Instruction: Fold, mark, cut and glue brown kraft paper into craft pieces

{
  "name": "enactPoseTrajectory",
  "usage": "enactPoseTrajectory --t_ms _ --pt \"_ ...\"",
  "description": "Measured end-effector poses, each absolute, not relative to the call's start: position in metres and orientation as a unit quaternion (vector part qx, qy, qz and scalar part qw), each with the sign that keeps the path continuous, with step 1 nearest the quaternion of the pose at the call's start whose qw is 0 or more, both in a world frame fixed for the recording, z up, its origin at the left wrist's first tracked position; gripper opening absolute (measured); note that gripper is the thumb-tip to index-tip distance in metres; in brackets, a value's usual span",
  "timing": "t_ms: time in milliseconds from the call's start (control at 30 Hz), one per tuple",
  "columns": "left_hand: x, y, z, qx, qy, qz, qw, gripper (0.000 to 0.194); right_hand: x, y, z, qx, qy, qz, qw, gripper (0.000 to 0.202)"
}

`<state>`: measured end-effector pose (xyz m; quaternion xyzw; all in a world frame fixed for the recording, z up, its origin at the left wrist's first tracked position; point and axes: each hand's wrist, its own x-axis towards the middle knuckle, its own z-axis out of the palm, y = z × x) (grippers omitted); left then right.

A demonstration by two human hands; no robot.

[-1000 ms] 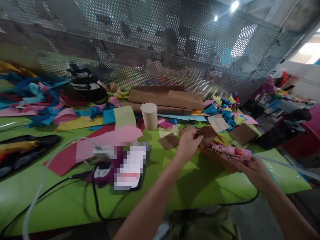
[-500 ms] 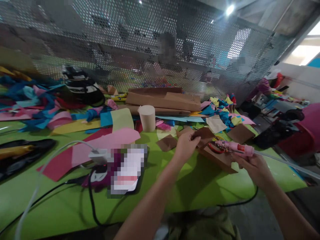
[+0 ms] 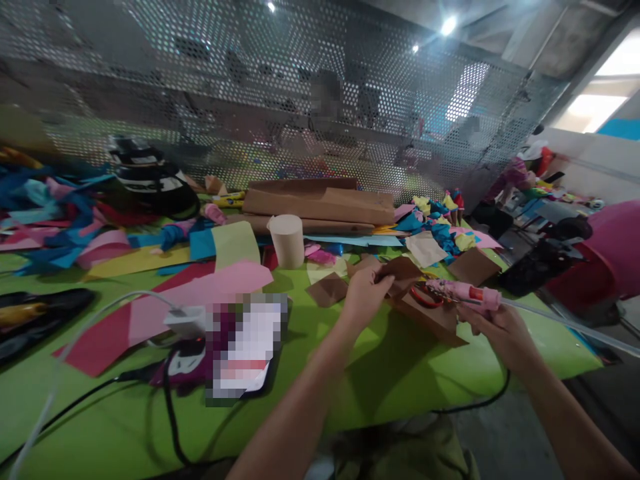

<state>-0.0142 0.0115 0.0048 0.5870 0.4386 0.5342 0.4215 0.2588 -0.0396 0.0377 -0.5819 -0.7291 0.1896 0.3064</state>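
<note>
My left hand point(image 3: 367, 293) is closed, its thumb and fingers pinching a brown piece of paper point(image 3: 403, 272). In my right hand point(image 3: 503, 333) is a pink glue gun point(image 3: 465, 292), with a long translucent glue stick point(image 3: 560, 320) coming out of its back end. The gun's front end lies over the brown paper, close to the left hand. Beneath it, a folded brown paper piece point(image 3: 430, 317) slants down above the green table. A red curved part point(image 3: 425, 298) shows under the gun; I cannot tell what it belongs to.
Brown paper squares point(image 3: 327, 290) lie left of the hands. A beige paper roll point(image 3: 287, 241) stands behind. A phone point(image 3: 250, 347) and a purple power strip point(image 3: 187, 363) with cables are at left. Coloured paper and a black-and-white shoe point(image 3: 153, 180) line the perforated metal screen point(image 3: 280, 87).
The whole view has shifted slightly, so things appear a little farther left. Both hands keep nearly the same pose, with the brown paper and the glue gun still held.
</note>
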Motion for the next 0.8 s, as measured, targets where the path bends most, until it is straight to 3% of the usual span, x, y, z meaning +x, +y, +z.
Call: enactPoseTrajectory --t_ms 800 --pt "-0.0149 0.0139 0.0002 0.580 0.438 0.534 0.432 0.019 0.2506 -0.0431 0.0369 -0.565 -0.740 0.208 0.299 0.036"
